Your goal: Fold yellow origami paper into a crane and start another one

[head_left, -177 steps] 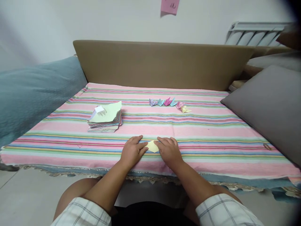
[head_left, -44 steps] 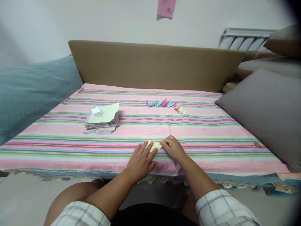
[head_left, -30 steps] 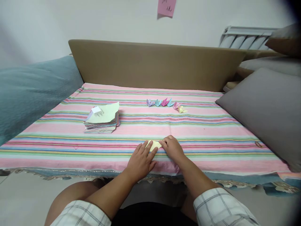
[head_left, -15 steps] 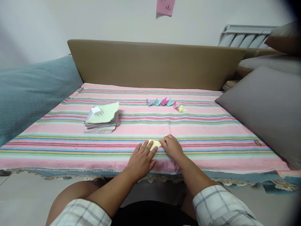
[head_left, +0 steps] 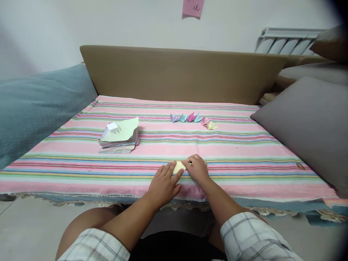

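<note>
A small folded piece of pale yellow paper (head_left: pixel 178 167) lies on the striped cloth between my hands. My left hand (head_left: pixel 163 183) rests flat on its left side, fingers stretched out and thumb apart. At the right end, my right hand (head_left: pixel 198 169) has its fingers curled in and pinches the paper with thumb and forefinger; the part under those fingers is hidden. Farther back stands a short row of folded paper cranes, among them a magenta crane (head_left: pixel 191 117) and a yellow crane (head_left: pixel 211 125).
On the left is a stack of coloured paper sheets (head_left: pixel 119 136) with a white plug adapter (head_left: pixel 113 127) on top. A grey cushion (head_left: pixel 307 123) leans at the right, a blue-green armrest (head_left: pixel 43 105) is at the left, and a brown backrest (head_left: pixel 182 76) runs behind the striped cloth (head_left: pixel 81 159).
My right thumb has slid slightly left over the paper, and the right fingers are curled a little more. My left hand stays in place. The whole view has shifted slightly.
</note>
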Available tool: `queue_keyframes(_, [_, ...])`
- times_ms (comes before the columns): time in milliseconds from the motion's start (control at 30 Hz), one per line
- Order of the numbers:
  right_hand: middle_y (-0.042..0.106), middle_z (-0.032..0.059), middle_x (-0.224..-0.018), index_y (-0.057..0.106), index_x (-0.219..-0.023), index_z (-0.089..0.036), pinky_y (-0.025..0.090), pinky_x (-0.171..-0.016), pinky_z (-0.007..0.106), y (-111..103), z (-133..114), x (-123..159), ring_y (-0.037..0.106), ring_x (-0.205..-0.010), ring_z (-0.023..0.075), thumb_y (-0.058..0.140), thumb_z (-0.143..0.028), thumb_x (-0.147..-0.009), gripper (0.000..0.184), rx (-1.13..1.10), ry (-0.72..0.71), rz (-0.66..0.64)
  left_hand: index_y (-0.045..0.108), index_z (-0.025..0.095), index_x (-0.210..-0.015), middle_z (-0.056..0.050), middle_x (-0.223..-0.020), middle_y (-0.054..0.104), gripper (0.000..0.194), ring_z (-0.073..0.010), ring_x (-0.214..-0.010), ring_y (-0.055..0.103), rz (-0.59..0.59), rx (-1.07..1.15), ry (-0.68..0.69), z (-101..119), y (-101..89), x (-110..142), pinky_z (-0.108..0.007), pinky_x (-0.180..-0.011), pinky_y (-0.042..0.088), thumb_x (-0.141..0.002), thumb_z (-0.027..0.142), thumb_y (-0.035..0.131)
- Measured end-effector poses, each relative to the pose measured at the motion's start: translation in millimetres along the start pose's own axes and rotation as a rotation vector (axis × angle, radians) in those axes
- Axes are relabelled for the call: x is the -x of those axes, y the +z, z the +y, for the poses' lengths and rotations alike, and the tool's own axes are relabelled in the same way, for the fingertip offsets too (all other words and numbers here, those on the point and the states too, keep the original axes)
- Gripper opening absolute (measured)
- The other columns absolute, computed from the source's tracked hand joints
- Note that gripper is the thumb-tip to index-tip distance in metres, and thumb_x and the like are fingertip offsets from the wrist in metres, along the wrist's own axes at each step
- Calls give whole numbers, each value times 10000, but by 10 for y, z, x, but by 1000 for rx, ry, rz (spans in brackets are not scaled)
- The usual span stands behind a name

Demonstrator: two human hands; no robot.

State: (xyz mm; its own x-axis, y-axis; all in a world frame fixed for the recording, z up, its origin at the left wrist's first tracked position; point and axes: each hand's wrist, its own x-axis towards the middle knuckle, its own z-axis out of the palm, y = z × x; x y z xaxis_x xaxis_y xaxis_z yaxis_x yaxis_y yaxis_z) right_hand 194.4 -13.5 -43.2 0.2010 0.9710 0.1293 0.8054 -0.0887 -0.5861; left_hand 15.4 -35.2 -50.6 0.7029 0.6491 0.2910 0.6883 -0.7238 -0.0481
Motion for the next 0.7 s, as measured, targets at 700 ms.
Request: queue_keyframes(700, [550,26,-755,573,-616,-196,350,-696,261,-71,127,-42,518,-769,148,373,-436,-901,423,-83,-89,-63,385,186,-1347,-107,-1424,368,603,-276,-1272,358,8,-31,-21,21,15,-28,-414,-1011,286,-831,487,460])
